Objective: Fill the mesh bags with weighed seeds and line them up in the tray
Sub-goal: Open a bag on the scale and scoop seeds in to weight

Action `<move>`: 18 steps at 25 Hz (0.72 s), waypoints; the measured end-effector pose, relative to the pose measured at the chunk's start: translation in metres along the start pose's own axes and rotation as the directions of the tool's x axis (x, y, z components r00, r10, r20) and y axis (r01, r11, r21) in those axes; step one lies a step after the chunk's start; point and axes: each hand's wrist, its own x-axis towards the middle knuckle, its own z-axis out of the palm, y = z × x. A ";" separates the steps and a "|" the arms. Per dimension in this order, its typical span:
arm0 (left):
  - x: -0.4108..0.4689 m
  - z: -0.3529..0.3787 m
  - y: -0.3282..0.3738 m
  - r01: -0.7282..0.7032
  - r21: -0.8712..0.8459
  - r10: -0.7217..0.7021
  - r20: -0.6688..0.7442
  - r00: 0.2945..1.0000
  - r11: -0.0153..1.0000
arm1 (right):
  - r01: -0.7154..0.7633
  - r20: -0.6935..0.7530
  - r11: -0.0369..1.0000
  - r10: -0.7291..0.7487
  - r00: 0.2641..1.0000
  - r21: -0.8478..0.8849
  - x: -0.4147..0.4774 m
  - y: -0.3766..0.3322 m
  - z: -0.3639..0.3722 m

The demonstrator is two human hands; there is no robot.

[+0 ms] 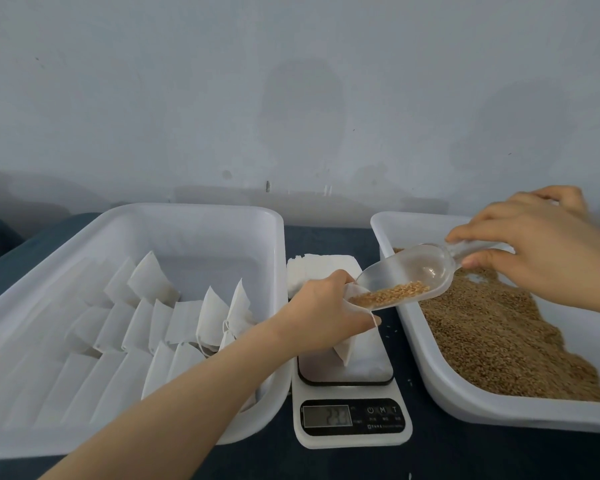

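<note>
My left hand (321,306) grips the mouth of a white mesh bag (347,348) that hangs down onto the platform of a white kitchen scale (352,422). My right hand (541,251) pinches the handle of a clear plastic scoop (413,271). The scoop tilts down to the left, with brown seeds gathered at its lip right at the bag's opening. The white tray (174,216) on the left holds several filled white bags lined in rows. The scale's display shows digits too blurred to read.
A second white tray (465,396) on the right holds a heap of brown seeds (492,327). A stack of flat white bags (323,268) lies behind the scale. A pale wall stands close behind the dark tabletop (430,459). A few loose seeds lie beside the scale.
</note>
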 end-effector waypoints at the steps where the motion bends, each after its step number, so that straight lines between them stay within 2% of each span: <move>1: 0.000 0.000 -0.001 0.001 -0.002 -0.001 -0.001 1.000 1.000 | 0.003 -0.002 1.000 -0.003 1.000 -0.009 0.000 -0.001 0.000; 7: 0.000 0.000 -0.002 -0.004 -0.008 0.004 -0.005 1.000 1.000 | -0.003 0.006 1.000 0.003 1.000 -0.017 -0.002 -0.001 -0.001; 14: -0.002 -0.002 0.000 -0.011 -0.017 0.011 -0.011 1.000 1.000 | -0.082 0.033 0.996 0.082 0.996 0.029 -0.008 0.003 0.006; 16: -0.002 -0.002 0.000 -0.010 -0.014 0.009 -0.018 1.000 1.000 | -0.134 0.056 0.986 0.129 0.990 0.100 -0.013 0.007 0.008; 18: -0.003 -0.002 0.000 -0.004 -0.005 0.004 -0.024 1.000 1.000 | -0.221 0.094 0.942 0.204 0.974 0.253 -0.021 0.012 0.012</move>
